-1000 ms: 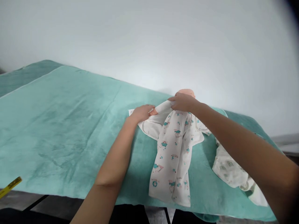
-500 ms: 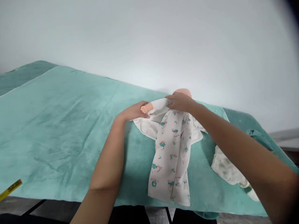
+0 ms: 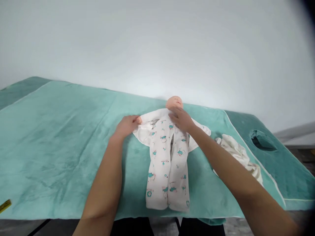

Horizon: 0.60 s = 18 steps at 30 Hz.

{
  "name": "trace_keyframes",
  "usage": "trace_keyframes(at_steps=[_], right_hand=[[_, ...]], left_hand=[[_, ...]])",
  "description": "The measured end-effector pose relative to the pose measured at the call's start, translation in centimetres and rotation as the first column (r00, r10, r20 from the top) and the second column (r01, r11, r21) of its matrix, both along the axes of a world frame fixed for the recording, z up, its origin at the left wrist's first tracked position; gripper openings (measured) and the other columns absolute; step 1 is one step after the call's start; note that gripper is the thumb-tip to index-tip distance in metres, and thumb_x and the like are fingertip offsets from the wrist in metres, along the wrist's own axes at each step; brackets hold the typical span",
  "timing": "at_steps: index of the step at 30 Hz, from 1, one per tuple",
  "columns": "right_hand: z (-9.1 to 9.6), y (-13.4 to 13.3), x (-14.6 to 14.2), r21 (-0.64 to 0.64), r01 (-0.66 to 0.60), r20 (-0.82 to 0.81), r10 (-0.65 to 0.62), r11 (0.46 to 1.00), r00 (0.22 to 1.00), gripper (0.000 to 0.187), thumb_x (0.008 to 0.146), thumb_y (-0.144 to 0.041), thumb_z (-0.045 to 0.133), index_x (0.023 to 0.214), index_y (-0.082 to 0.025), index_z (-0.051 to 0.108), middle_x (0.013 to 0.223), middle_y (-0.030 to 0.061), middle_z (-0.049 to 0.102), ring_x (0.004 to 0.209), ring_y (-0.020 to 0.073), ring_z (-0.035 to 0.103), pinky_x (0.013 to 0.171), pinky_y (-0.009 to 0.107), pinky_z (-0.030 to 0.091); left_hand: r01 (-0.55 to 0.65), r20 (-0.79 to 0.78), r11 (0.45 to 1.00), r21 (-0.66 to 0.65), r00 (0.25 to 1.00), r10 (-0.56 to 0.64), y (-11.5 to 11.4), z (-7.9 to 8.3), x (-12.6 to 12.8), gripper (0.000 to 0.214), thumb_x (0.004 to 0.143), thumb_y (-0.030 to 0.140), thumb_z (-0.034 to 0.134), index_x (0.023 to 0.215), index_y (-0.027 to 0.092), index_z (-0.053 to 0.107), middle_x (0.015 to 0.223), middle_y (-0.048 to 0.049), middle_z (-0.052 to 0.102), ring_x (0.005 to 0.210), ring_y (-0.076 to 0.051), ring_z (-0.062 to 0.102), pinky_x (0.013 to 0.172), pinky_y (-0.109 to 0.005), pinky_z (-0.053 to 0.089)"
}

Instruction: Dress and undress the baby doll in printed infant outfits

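Observation:
A baby doll (image 3: 174, 102) lies on its back, its head toward the wall. It wears a white printed romper (image 3: 164, 157) with the legs laid straight toward me and a gap down the front. My left hand (image 3: 128, 125) is closed around the doll's hand (image 3: 139, 120) at the end of the stretched-out white sleeve. Fingers of my right hand (image 3: 181, 119) rest on the romper's chest, just below the doll's chin, and cover part of the collar. The other sleeve (image 3: 204, 127) spreads out to the right.
A teal cloth (image 3: 73, 147) covers the bed, which has a face hole (image 3: 263, 142) at the right. Crumpled white printed clothing (image 3: 238, 154) lies partly behind my right forearm. A yellow strip (image 3: 5, 206) shows at the lower left edge. The white wall (image 3: 147, 49) stands behind.
The doll's arm has come down from a raised position and now stretches left. My right hand has moved from the sleeve's shoulder end to the chest. The romper's legs lie straighter.

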State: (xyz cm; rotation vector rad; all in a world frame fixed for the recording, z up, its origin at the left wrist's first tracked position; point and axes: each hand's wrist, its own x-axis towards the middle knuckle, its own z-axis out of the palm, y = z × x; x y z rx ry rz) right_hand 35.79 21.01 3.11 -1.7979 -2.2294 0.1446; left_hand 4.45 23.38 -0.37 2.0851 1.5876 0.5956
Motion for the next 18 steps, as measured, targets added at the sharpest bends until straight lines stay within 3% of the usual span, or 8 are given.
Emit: trace_keyframes(at_steps=[2, 5, 9, 11, 14, 16, 18], right_hand=[[-2.3, -3.2, 3.8, 0.075, 0.13, -0.063, -0.126, 0.989, 0.99, 0.049, 0.099, -0.037, 0.039, 0.145, -0.023, 0.048, 0.144, 0.0107, 0.055, 0.131, 0.0262, 0.048, 0.107, 0.043, 0.039], [-5.7, -7.0, 8.9, 0.13, 0.302, -0.128, -0.286, 0.944, 0.95, 0.051, 0.096, -0.041, 0.045, 0.142, -0.021, 0.052, 0.137, 0.0142, 0.06, 0.126, 0.03, 0.051, 0.105, 0.048, 0.039], [-8.5, -8.6, 12.3, 0.227, 0.466, -0.26, -0.408, 0.855, 0.875, 0.05, 0.094, -0.049, 0.049, 0.131, -0.018, 0.061, 0.131, 0.015, 0.063, 0.121, 0.03, 0.053, 0.105, 0.046, 0.038], [-9.1, -8.3, 13.1, 0.227, 0.54, -0.319, -0.462, 0.811, 0.828, 0.05, 0.092, -0.054, 0.05, 0.123, -0.017, 0.066, 0.126, 0.0153, 0.065, 0.117, 0.0302, 0.054, 0.103, 0.045, 0.039], [-9.7, -8.0, 14.5, 0.158, 0.581, -0.385, -0.491, 0.799, 0.781, 0.05, 0.091, -0.056, 0.049, 0.116, -0.017, 0.069, 0.118, 0.0155, 0.068, 0.109, 0.0292, 0.058, 0.097, 0.043, 0.043], [-10.1, -8.0, 15.6, 0.125, 0.574, -0.442, -0.472, 0.81, 0.763, 0.049, 0.091, -0.054, 0.048, 0.115, -0.016, 0.068, 0.114, 0.0154, 0.069, 0.103, 0.0272, 0.06, 0.093, 0.041, 0.045], [-10.3, -8.3, 16.7, 0.11, 0.553, -0.477, -0.444, 0.826, 0.759, 0.047, 0.089, -0.053, 0.05, 0.109, -0.015, 0.07, 0.107, 0.0148, 0.07, 0.099, 0.026, 0.061, 0.09, 0.039, 0.046]], left_hand=[[-0.099, -0.16, 0.987, 0.125, 0.98, 0.119, -1.0, -0.6, 0.5, 0.037, 0.092, 0.032, 0.041, 0.112, 0.021, 0.071, 0.113, -0.0138, 0.065, 0.115, -0.033, 0.056, 0.098, -0.045, 0.047], [-0.203, -0.241, 0.952, 0.229, 0.936, 0.257, -2.8, -0.8, 1.3, 0.042, 0.093, 0.032, 0.041, 0.128, 0.021, 0.063, 0.132, -0.0167, 0.054, 0.123, -0.036, 0.05, 0.102, -0.049, 0.045], [-0.191, -0.22, 0.937, 0.293, 0.94, 0.261, -4.3, 0.6, 4.8, 0.045, 0.094, 0.03, 0.042, 0.138, 0.025, 0.053, 0.14, -0.0134, 0.051, 0.13, -0.034, 0.045, 0.106, -0.05, 0.042], [-0.097, -0.224, 0.953, 0.289, 0.961, 0.165, -4.2, 1.8, 8.5, 0.045, 0.094, 0.03, 0.044, 0.137, 0.028, 0.053, 0.138, -0.0105, 0.053, 0.13, -0.032, 0.046, 0.109, -0.047, 0.041], [0.149, -0.247, 0.955, 0.256, 0.965, -0.084, -2.9, 3.5, 15.6, 0.043, 0.094, 0.033, 0.046, 0.136, 0.03, 0.054, 0.137, -0.0077, 0.056, 0.131, -0.028, 0.047, 0.11, -0.042, 0.041], [0.343, -0.305, 0.917, 0.205, 0.912, -0.273, -1.7, 4.4, 19.9, 0.045, 0.092, 0.036, 0.049, 0.136, 0.028, 0.055, 0.138, -0.0084, 0.056, 0.131, -0.028, 0.047, 0.11, -0.041, 0.041], [0.504, -0.408, 0.854, 0.126, 0.811, -0.419, -0.8, 5.3, 22.8, 0.052, 0.088, 0.04, 0.057, 0.137, 0.023, 0.054, 0.138, -0.0108, 0.057, 0.132, -0.029, 0.048, 0.114, -0.043, 0.034]])
